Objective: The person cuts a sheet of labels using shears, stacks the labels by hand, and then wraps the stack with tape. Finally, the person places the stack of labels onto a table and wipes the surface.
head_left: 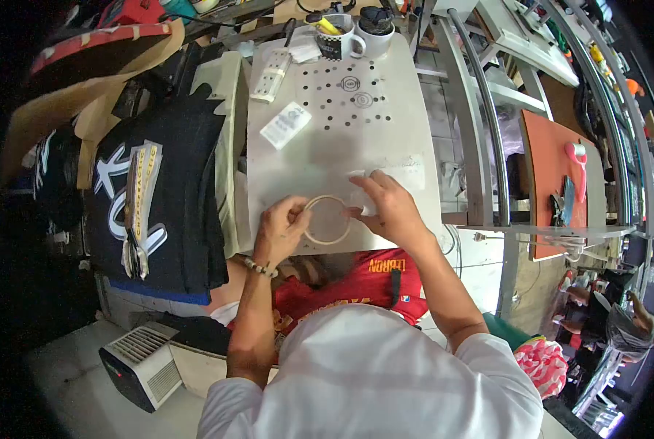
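Observation:
My left hand (283, 225) is closed on the left side of a thin beige ring (328, 242), its thumb and fingers pinched at the rim. The ring is round and open in the middle, held over the near part of the white table (283, 175). On its other side, my right hand (391, 208) curls around a small white piece (364, 199) that looks like paper or cloth. The right thumb reaches the ring's right edge, while the index finger stretches further up. A white printed slip (286, 125) lies beyond my left hand.
Dark dots and round stamps (350, 84) mark a sheet on the table. A power strip (272, 74), a checkered mug (334, 44) and a second cup (375, 36) stand at the back. Black printed garments (188, 168) are stacked left; a metal frame (480, 124) stands right.

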`<state>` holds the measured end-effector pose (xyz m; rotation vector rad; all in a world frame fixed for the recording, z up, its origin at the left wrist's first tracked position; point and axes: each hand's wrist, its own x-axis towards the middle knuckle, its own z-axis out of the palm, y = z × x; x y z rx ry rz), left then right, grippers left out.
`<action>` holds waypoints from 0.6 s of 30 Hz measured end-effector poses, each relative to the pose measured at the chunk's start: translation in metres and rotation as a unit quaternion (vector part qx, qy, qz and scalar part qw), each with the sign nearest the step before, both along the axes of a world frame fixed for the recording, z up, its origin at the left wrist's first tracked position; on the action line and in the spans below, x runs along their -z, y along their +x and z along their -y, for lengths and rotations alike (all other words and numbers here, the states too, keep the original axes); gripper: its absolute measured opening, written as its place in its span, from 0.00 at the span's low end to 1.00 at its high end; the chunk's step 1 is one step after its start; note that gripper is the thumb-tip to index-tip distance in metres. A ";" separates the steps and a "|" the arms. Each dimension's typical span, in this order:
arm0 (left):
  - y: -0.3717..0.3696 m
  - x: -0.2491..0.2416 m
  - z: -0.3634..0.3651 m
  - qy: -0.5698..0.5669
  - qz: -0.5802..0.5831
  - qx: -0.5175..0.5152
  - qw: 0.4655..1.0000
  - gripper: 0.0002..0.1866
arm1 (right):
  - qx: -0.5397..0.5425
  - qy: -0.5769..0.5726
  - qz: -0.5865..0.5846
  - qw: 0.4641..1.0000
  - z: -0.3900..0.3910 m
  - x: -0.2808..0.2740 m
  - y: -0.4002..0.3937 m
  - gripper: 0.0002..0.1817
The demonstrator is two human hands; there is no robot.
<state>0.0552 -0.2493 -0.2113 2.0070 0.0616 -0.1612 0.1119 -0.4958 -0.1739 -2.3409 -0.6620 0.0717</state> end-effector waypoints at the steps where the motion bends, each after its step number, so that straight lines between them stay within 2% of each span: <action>1: -0.008 0.004 -0.008 -0.001 0.004 -0.004 1.000 0.11 | -0.004 -0.001 0.004 1.000 0.002 0.009 -0.003 0.24; 3: -0.023 0.010 -0.022 0.030 0.004 -0.079 0.996 0.10 | -0.077 -0.112 0.104 0.985 0.006 0.033 -0.010 0.43; 4: -0.029 0.013 -0.026 -0.001 0.001 -0.101 0.995 0.10 | -0.078 -0.113 0.103 0.985 0.005 0.041 -0.015 0.43; 6: -0.036 0.016 -0.027 -0.026 -0.011 -0.118 0.993 0.10 | -0.056 -0.123 0.177 0.975 0.000 0.047 -0.020 0.50; 10: -0.043 0.026 -0.027 -0.080 -0.033 -0.124 0.989 0.11 | -0.025 -0.069 0.169 0.983 -0.008 0.036 -0.016 0.54; 13: -0.045 0.034 -0.026 -0.080 -0.029 -0.120 0.989 0.11 | -0.023 -0.054 0.169 0.984 -0.003 0.034 -0.012 0.59; 15: -0.046 0.038 -0.027 -0.090 -0.020 -0.119 0.989 0.11 | -0.014 -0.015 0.164 0.986 0.002 0.037 -0.008 0.65; 18: -0.047 0.042 -0.029 -0.103 -0.008 -0.119 0.988 0.11 | -0.018 0.007 0.190 0.982 0.007 0.039 -0.002 0.69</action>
